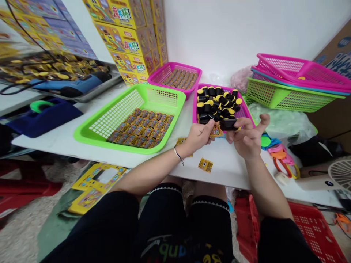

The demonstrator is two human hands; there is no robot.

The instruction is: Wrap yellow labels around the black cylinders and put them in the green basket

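My left hand [201, 137] pinches a small orange-and-yellow printed sleeve [216, 129]. Fingers of my right hand [246, 137] close round a black cylinder [229, 124], whose left end meets the sleeve; whether it is inside the sleeve I cannot tell. Just behind both hands, a pink basket [195, 109] holds many black cylinders with yellow caps [216, 100]. A flat printed sleeve [205, 165] lies on the white table in front of my hands, and another [181, 141] sits partly hidden by my left wrist. Left of my hands, a green basket [93, 140] contains rows of wrapped cylinders [142, 128].
Behind the green basket stands a second pink basket [175, 65] of wrapped cylinders, beside stacked yellow boxes [131, 45]. Nested baskets [296, 86] rise at the right, above a plastic bag [285, 122]. A fan [340, 171] and a blue tape dispenser [46, 117] flank the table.
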